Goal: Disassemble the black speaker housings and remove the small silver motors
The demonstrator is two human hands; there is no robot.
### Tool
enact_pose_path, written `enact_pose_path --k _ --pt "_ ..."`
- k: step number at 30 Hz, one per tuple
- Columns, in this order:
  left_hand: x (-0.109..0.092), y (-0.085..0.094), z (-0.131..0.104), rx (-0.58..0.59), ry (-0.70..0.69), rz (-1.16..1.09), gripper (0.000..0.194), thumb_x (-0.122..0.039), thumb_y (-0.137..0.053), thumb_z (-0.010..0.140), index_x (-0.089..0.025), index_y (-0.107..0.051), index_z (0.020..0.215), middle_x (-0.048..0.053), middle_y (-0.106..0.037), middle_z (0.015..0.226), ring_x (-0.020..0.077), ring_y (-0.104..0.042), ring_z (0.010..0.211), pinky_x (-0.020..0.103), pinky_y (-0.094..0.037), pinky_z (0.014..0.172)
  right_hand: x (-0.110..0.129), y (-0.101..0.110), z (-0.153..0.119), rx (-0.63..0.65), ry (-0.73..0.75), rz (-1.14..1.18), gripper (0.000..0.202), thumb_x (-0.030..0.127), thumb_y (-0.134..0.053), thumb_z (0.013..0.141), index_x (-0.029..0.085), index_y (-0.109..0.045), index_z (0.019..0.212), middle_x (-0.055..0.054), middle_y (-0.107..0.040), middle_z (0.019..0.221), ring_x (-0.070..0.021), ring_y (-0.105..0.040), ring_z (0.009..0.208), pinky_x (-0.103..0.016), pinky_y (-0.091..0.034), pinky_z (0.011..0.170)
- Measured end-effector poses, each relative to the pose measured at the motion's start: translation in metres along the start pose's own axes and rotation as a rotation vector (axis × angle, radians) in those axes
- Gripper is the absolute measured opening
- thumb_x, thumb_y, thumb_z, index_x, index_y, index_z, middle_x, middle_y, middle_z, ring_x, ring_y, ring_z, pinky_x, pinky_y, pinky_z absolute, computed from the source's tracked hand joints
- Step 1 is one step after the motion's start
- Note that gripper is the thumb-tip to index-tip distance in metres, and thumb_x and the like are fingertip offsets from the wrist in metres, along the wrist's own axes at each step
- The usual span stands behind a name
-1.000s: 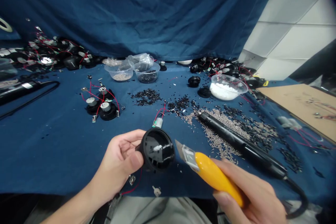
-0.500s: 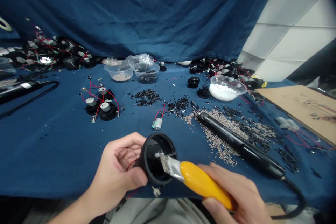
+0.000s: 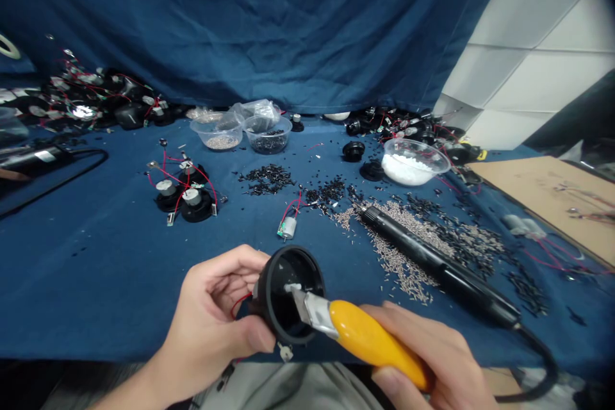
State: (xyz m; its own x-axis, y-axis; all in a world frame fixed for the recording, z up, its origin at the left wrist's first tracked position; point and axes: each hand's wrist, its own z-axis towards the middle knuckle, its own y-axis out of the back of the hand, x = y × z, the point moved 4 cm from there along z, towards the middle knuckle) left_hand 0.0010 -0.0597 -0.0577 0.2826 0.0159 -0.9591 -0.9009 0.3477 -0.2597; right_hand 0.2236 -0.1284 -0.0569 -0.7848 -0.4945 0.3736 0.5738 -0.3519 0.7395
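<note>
My left hand [image 3: 223, 314] grips a round black plastic housing [image 3: 276, 320] by its side, its open mouth tilted toward the right. A red wire runs from behind the housing, and a small pale metal part [image 3: 285, 352] hangs just under it. My right hand [image 3: 427, 359] is closed around a yellow-handled utility knife [image 3: 369, 333]. The knife's blade reaches into the housing, its tip beside a small white piece [image 3: 292, 287] inside; whether they touch I cannot tell. A small motor with red wires [image 3: 288, 228] lies on the cloth just beyond the housing.
A black electric screwdriver [image 3: 442, 269] lies across a spread of silver screws [image 3: 398, 256] on the right. Tubs of screws [image 3: 221, 131] and of white material [image 3: 408, 170] stand farther back. Black motor assemblies [image 3: 195, 202] sit at left; wired parts are heaped at the back left [image 3: 129, 102].
The housing in my left hand has turned and shifted down slightly. The knife has dropped a little with it, its blade still inside the housing.
</note>
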Motion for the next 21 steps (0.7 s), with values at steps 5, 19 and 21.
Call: enact_pose_path --k 5,19,21 --pt "-0.0009 0.0014 -0.0001 -0.016 -0.011 0.017 0.031 -0.021 -0.089 0.056 -0.02 -0.074 0.084 0.001 -0.073 0.071 0.0109 -0.063 0.06 0.012 -0.05 0.056 -0.0007 -0.0015 -0.0012 0.005 -0.009 0.026 0.044 0.058 -0.053 0.091 0.02 -0.074 0.097 -0.007 -0.073 0.082 -0.0219 -0.071 0.076 -0.025 -0.061 0.068" --pt "0.0002 -0.0008 -0.0014 -0.007 -0.003 -0.02 0.031 -0.033 -0.088 0.059 -0.02 -0.074 0.083 0.001 -0.072 0.071 0.0104 -0.063 0.061 0.011 -0.05 0.056 -0.0014 -0.003 0.0002 0.027 -0.027 0.053 0.043 0.058 -0.054 0.091 0.02 -0.074 0.097 -0.007 -0.073 0.083 -0.0213 -0.071 0.074 -0.024 -0.061 0.066" --pt "-0.0001 -0.001 -0.0008 -0.017 -0.002 -0.021 0.031 -0.028 -0.089 0.057 -0.02 -0.074 0.083 0.001 -0.073 0.072 0.0107 -0.064 0.061 0.011 -0.05 0.056 -0.0016 -0.0039 -0.0002 0.027 -0.029 0.051 0.044 0.058 -0.053 0.091 0.02 -0.074 0.097 -0.007 -0.073 0.082 -0.0216 -0.071 0.075 -0.024 -0.061 0.066"
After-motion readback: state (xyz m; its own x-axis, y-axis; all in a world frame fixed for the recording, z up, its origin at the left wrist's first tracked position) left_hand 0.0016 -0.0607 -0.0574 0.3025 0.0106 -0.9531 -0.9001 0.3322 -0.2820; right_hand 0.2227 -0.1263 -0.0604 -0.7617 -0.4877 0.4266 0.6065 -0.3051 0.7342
